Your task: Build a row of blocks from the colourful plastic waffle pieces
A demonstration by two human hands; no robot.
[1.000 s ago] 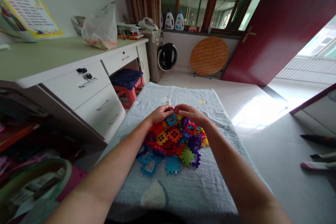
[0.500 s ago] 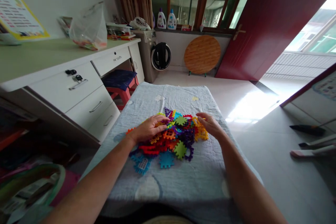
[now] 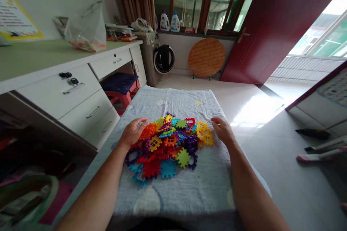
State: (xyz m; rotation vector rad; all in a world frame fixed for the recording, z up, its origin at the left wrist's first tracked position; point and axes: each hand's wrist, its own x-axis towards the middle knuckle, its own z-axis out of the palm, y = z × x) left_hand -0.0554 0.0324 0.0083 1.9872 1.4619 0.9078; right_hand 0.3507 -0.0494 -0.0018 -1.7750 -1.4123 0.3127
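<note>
A heap of colourful plastic interlocking building tiles with notched edges lies on a cloth-covered table (image 3: 189, 195). My left hand (image 3: 132, 132) is at the heap's left edge, fingers stretched out beside an orange tile (image 3: 148, 131); whether it touches that tile I cannot tell. To the right of the heap, my right hand (image 3: 222, 130) is open, a small gap from the yellow tiles (image 3: 204, 134). Along the front lie a red tile (image 3: 151, 168), a blue tile (image 3: 168, 169) and a green tile (image 3: 183, 157). Both hands hold nothing.
A desk (image 3: 78, 90) with white drawers runs along the left, with a red stool (image 3: 120, 86) beside it. Farther back are a washing machine (image 3: 149, 56) and a round wooden board (image 3: 206, 57). A dark red door (image 3: 252, 25) stands at the right.
My left hand has moved off the heap's top to its left side, uncovering orange and yellow tiles. A red tile now lies at the front. My right hand has drawn slightly away from the yellow tiles.
</note>
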